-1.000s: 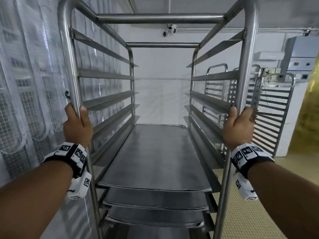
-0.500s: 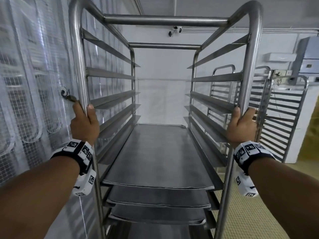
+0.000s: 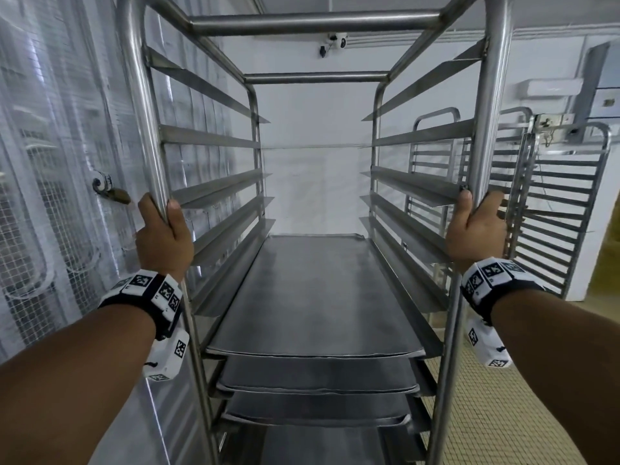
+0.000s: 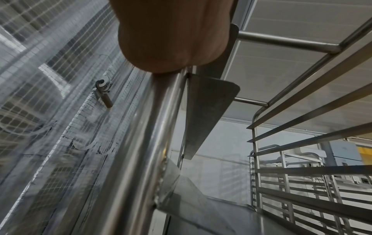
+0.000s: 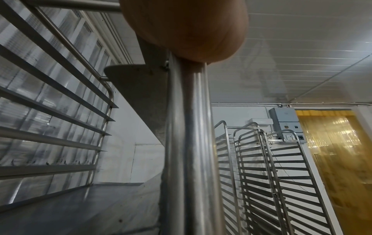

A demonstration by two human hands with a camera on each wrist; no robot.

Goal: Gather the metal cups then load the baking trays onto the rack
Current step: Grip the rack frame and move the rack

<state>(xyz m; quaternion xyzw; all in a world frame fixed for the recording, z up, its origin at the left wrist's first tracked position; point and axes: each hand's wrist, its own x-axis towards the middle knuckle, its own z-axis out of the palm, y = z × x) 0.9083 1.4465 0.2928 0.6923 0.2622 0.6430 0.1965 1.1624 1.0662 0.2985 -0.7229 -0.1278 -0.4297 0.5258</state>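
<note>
A tall steel rack (image 3: pixel 489 95) stands right in front of me, its upper runners bare. Flat grey baking trays (image 3: pixel 318 297) sit stacked on its lower runners, the top one at about waist height. My left hand (image 3: pixel 161 226) grips the rack's near left upright, thumb on the inner side. My right hand (image 3: pixel 476 223) grips the near right upright in the same way. In the left wrist view the left hand (image 4: pixel 171 35) wraps the post (image 4: pixel 145 143); in the right wrist view the right hand (image 5: pixel 185 28) wraps its post (image 5: pixel 191 143). No metal cups are in view.
A clear plastic curtain over wire mesh (image 3: pixel 50 196) hangs close on the left, with a hook (image 3: pixel 107 189) on it. Other bare racks (image 3: pixel 553 203) stand at the right against a white wall. A yellow strip curtain (image 5: pixel 338 159) covers a doorway further right. The floor (image 3: pixel 486 414) is tiled.
The rack has rolled forward along the curtain and the other racks at the right have come nearer. Both hands keep the same hold on the uprights.
</note>
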